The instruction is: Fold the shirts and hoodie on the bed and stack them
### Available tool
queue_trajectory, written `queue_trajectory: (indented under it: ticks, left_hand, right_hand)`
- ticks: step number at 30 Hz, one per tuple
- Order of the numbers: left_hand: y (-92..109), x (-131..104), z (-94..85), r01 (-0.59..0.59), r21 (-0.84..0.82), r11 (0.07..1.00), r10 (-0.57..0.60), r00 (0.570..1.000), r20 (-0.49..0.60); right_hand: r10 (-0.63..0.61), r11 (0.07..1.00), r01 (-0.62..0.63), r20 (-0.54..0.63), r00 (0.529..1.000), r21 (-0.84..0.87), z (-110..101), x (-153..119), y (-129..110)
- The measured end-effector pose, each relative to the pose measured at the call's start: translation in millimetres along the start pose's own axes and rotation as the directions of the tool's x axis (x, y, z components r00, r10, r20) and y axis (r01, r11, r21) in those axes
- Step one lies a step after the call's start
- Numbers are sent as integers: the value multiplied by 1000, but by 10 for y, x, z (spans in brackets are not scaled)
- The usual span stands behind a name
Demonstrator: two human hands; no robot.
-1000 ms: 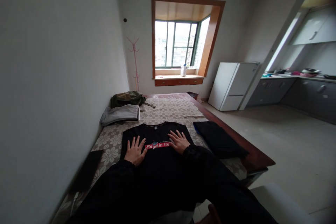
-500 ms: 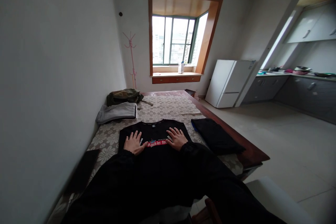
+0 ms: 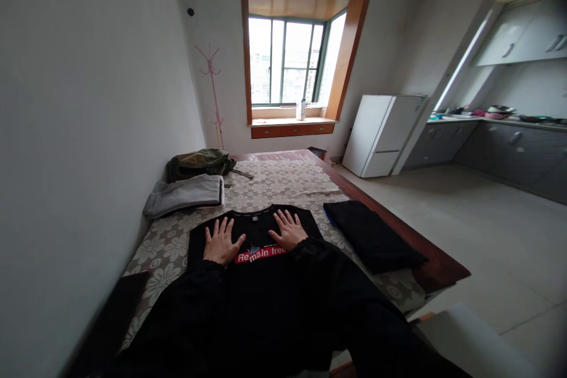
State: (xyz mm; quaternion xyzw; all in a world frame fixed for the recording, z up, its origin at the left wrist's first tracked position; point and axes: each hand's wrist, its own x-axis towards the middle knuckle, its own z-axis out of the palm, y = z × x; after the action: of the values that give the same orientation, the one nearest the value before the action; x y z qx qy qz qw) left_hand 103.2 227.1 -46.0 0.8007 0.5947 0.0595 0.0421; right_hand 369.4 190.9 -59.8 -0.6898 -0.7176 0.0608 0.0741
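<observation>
A black T-shirt with a red "Remain free" print lies spread on the table, its neckline facing away from me. My left hand rests flat on the left side of its chest, fingers spread. On the other side of the print, my right hand also lies flat with fingers apart, near the collar. Neither hand grips the cloth. The shirt's lower part merges with my dark sleeves, so its hem is hard to make out.
A patterned tablecloth covers the wooden table. Folded black clothing lies on the right. Folded grey clothing and an olive backpack sit by the left wall. A pale chair stands at the lower right; a white fridge stands beyond.
Both hands have slid a little away from me over the shirt toward its collar, uncovering more of the red print. The camera view has shifted slightly.
</observation>
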Motion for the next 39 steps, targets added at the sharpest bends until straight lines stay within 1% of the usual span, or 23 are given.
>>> queue_trajectory:
  ticks: [3, 5, 7, 9, 11, 13, 14, 16, 18, 20, 25, 28, 31, 33, 35, 37, 39]
  left_hand:
    - [12, -1, 13, -13, 22, 1000, 15, 997, -70]
    - [64, -39, 1, -37, 46, 998, 42, 993, -109]
    - [151, -116, -20, -83, 67, 994, 90, 989, -120]
    - [263, -247, -30, -146, 76, 986, 154, 982, -107]
    - [376, -442, -7, -215, 76, 974, 221, 972, -81]
    - [461, -696, 51, -305, 70, 950, 308, 950, -45]
    - [487, -835, 87, -359, 68, 931, 362, 932, -36]
    - [505, -1113, 150, -459, 79, 885, 464, 883, -70]
    - [488, -1361, 175, -486, 98, 868, 496, 856, -146]
    - [451, -1570, 150, -459, 105, 882, 470, 858, -205]
    - [306, -2033, 38, -365, 86, 927, 374, 887, -270]
    - [176, -2312, 42, -279, 62, 958, 285, 918, -276]
    - [16, -2549, 86, -211, -1, 977, 202, 938, -283]
    - [-107, -2663, 114, -188, -79, 979, 157, 941, -299]
    - [-242, -2734, 121, -163, -169, 972, 102, 941, -323]
    - [-379, -2763, 92, -110, -235, 966, 25, 941, -337]
    - [-497, -2759, 24, -40, -267, 963, -56, 937, -344]
  right_hand:
    - [-2, 1000, 2, -3, 1000, -6, -10, 4, 8]
    - [-16, 1000, 15, -22, 1000, -24, -55, 2, -18]
    - [-57, 997, 55, -38, 998, -48, -125, -24, -80]
    - [-131, 989, 127, -53, 990, -72, -199, -119, -186]
    - [-225, 973, 221, -50, 973, -71, -240, -322, -327]
    - [-303, 953, 303, -17, 953, -18, -218, -638, -472]
    - [-328, 944, 328, 11, 944, 29, -184, -824, -535]
    - [-325, 942, 320, 34, 945, 100, -94, -1197, -622]
    - [-295, 950, 292, 10, 955, 109, -15, -1508, -649]
    - [-261, 960, 263, -31, 965, 97, 25, -1723, -631]
    - [-188, 974, 200, -111, 976, 110, 11, -2079, -520]
    - [-134, 974, 159, -153, 979, 164, 15, -2349, -423]
    - [-39, 970, 89, -214, 976, 226, 38, -2627, -251]
    - [47, 966, 26, -273, 961, 258, 48, -2768, -88]
    - [134, 958, -35, -333, 934, 285, 42, -2856, 95]
    - [207, 949, -89, -384, 900, 303, 19, -2892, 272]
    - [242, 943, -111, -416, 876, 315, -15, -2887, 417]
